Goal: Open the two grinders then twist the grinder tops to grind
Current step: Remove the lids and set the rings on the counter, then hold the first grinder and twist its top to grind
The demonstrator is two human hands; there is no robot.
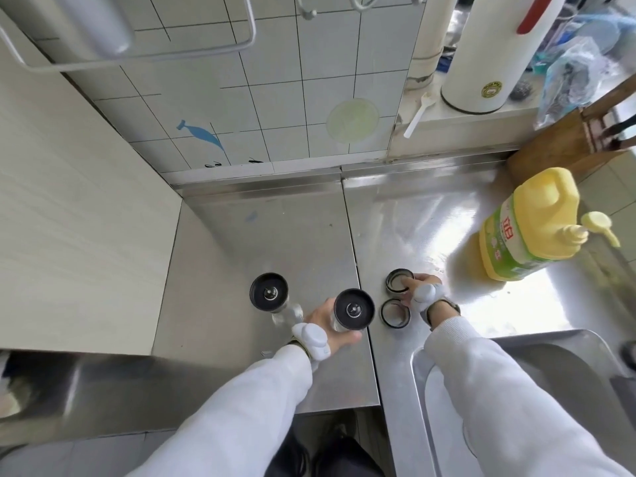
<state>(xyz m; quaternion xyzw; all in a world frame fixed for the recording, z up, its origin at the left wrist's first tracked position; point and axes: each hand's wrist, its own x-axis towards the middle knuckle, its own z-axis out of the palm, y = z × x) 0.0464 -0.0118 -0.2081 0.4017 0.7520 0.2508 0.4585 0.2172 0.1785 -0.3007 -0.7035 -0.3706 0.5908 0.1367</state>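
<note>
Grinder (354, 309) at near centre, uncapped and upright on the table (275, 235). The left hand (323, 321) wraps its glass body, probably bracing it for the twist. The second grinder (269, 292) stands free, just left and farther. Right of both, the right hand (421, 290) pinches the far cap (399, 280) at its rim, beside the near cap (395, 313); both are parked clear of the work.
</note>
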